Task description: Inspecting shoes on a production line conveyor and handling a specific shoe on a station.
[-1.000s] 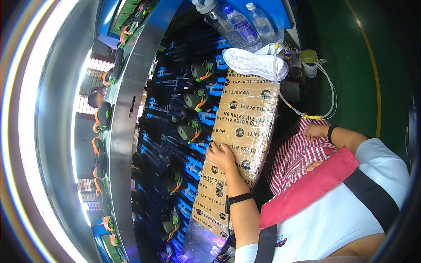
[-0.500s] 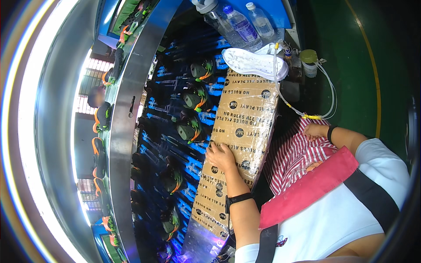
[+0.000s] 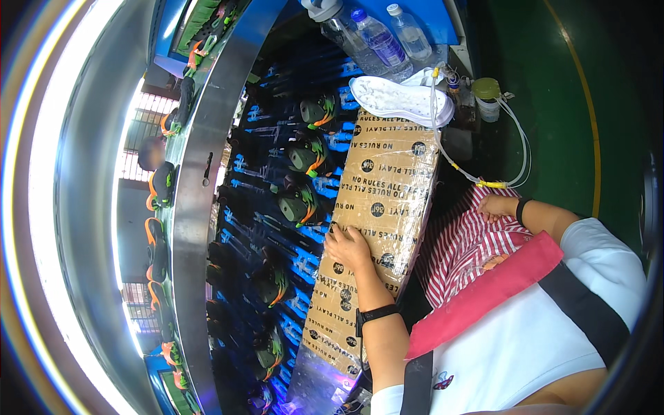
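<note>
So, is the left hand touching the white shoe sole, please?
Apart. The head view shows a stretch of brown covering between the left hand and the white shoe sole.

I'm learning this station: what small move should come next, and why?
Probably shift the left hand toward the nearest dark shoe with orange trim: that hand rests on the cardboard close to the shoe, holding nothing visible, while the right hand lies on the striped fabric.

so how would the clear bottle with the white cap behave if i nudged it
The clear bottle looks tall and narrow, so it could tip if pushed near its white cap. Its rounded sides suggest it might roll. The see-through wall hints at plastic that may dent.
</note>
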Demonstrator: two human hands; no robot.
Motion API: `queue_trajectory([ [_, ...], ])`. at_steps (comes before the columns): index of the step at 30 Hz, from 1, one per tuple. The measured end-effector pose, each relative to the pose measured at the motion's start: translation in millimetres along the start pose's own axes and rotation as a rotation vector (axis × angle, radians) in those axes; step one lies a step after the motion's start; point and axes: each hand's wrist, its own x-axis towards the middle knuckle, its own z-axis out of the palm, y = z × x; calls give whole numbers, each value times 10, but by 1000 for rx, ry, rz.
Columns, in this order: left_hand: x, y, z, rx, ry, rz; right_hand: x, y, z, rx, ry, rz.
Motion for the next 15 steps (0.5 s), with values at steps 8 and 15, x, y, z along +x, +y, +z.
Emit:
queue_trajectory([
  [8,1,-6,4,7,-1,10,-24,-21,-6,57,-14,16],
  [15,3,-7,4,1,6,9,0,1,-11,61,-19,13],
])
